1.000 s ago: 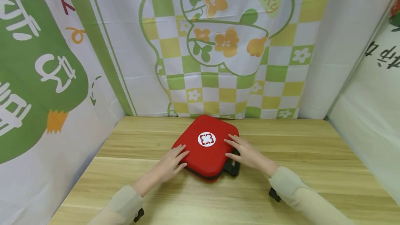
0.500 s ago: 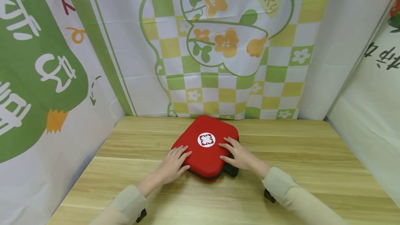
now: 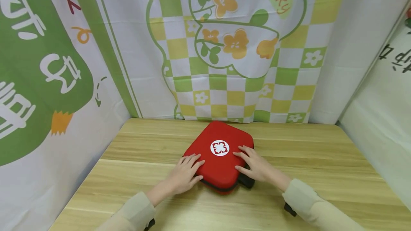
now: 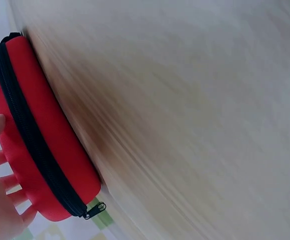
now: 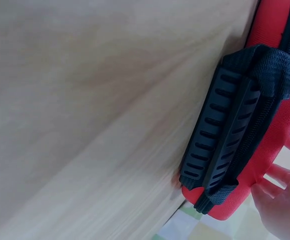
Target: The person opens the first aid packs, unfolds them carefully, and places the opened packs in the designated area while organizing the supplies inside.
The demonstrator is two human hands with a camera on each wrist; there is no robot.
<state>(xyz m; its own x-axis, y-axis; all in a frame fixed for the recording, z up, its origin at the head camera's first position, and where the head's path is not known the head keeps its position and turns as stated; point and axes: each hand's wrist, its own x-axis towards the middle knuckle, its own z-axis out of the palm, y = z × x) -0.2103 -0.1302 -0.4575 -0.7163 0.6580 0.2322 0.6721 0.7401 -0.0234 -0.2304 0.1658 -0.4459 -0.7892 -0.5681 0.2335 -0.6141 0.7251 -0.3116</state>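
Observation:
A red zippered case (image 3: 221,170) with a white round emblem (image 3: 219,148) lies flat and turned at an angle on the wooden table. My left hand (image 3: 185,174) rests on its left edge, fingers spread over the top. On the opposite side, my right hand (image 3: 257,165) touches the top near the right edge with loosely extended fingers. In the left wrist view the black zipper (image 4: 32,135) runs round the side, its pull (image 4: 96,210) hanging at a corner. The right wrist view shows a ridged black handle (image 5: 219,125) on the case's side, below my right hand.
The wooden table (image 3: 138,145) reaches back to a checked, flower-printed curtain (image 3: 234,95), close behind the case. Printed cloth also hangs on the left (image 3: 74,92) and right (image 3: 382,117) sides.
My hands have settled further onto the case top, the right one moving inward first. The case has then shifted slightly right and toward me. The head view has turned slightly.

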